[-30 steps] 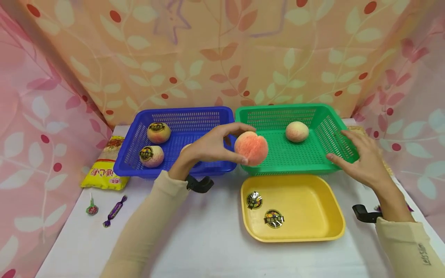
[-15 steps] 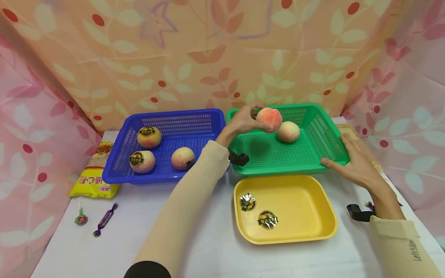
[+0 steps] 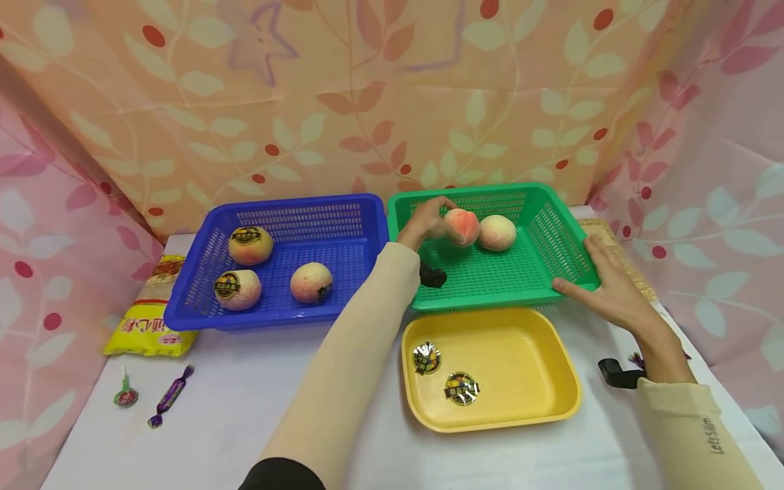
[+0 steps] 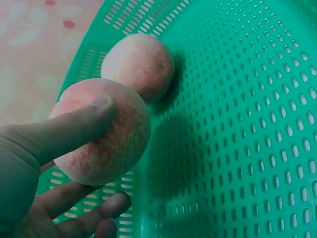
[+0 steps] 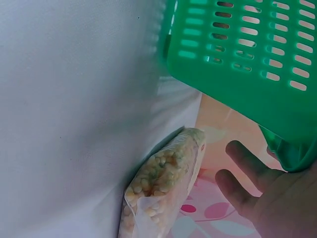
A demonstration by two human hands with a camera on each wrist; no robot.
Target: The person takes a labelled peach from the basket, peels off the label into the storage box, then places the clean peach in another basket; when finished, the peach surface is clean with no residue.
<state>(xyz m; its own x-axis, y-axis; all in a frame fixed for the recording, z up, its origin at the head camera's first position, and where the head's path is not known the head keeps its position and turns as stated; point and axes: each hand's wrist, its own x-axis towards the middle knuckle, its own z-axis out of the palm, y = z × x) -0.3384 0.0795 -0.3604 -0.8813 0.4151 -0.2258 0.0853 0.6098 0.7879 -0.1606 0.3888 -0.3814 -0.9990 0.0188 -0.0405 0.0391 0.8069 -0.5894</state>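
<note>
Leaf-patterned cloth in orange and pink hangs behind and beside a white table point(image 3: 245, 422), and on it sits a green basket point(image 3: 554, 204), the landmark for all else. Inside that basket, toward its back left, the left hand point(image 3: 422, 221) holds a reddish peach point(image 3: 461, 226) with thumb and curled fingers wrapped around it; the left wrist view shows the thumb across its top and the fingers underneath. Just right of it, touching or nearly so, lies a paler peach point(image 3: 497, 233). The right hand point(image 3: 606, 289) rests against the green basket's right front corner with fingers fairly straight, gripping nothing. Left of the green basket stands a blue basket point(image 3: 202, 272) holding three stickered peaches point(image 3: 250, 245). In front of the green basket lies a yellow tray point(image 3: 539, 401) with two stickers point(image 3: 427, 358) in it. Beyond the basket's right side lies a clear packet of grains point(image 5: 163, 193).
</note>
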